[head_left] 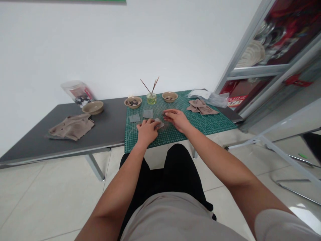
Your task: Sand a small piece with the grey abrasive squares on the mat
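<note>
Pinning a small grey swatch (159, 124) to a green cutting mat (213, 123), left hand (147, 131) closed over it; right hand (177, 119) apart, fingertips reaching in from two o'clock. Two more grey squares (147, 113) wait at ten o'clock.

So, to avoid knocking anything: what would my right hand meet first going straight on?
The right hand would probably meet the grey square on the green cutting mat first, though depth is unclear here.

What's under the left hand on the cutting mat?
The left hand rests on the green cutting mat, its fingertips over a grey square piece. Only that piece's corner shows; the rest, and the mat beneath the palm, are covered.
</note>
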Demonstrator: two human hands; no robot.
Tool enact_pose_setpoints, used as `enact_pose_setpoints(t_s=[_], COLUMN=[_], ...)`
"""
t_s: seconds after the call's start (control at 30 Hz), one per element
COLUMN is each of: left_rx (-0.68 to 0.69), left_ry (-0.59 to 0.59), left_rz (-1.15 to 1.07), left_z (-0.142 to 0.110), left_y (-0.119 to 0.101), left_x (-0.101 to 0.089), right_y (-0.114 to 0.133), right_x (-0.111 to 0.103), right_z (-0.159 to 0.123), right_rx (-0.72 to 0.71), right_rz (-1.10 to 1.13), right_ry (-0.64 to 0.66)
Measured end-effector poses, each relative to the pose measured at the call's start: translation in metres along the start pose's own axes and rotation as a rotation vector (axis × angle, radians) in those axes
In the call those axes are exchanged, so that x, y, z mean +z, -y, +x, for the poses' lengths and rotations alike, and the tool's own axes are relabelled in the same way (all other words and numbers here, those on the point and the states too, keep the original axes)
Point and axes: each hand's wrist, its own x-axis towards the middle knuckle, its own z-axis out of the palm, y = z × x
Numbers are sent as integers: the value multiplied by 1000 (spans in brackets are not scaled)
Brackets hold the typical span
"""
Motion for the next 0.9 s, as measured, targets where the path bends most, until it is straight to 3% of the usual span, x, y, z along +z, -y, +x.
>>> enact_pose_setpoints(t_s=[0.1,0.3,0.67,0.77,0.9], left_rx=[-1,66,1,68,50], left_ry=[-1,-23,-239,-240,-262], left_rz=[-28,-112,-897,-882,-849], left_z=[2,8,10,6,4], left_y=[9,28,30,32,35], left_x=[-3,-15,0,2,3], right_y=[2,-7,-15,-15,-14], right_x=[7,22,38,39,40], right_z=[0,4,-8,-11,-14], right_rx=[71,78,55,56,1], right_rz=[152,208,293,229,127], right_ry=[31,90,169,177,200])
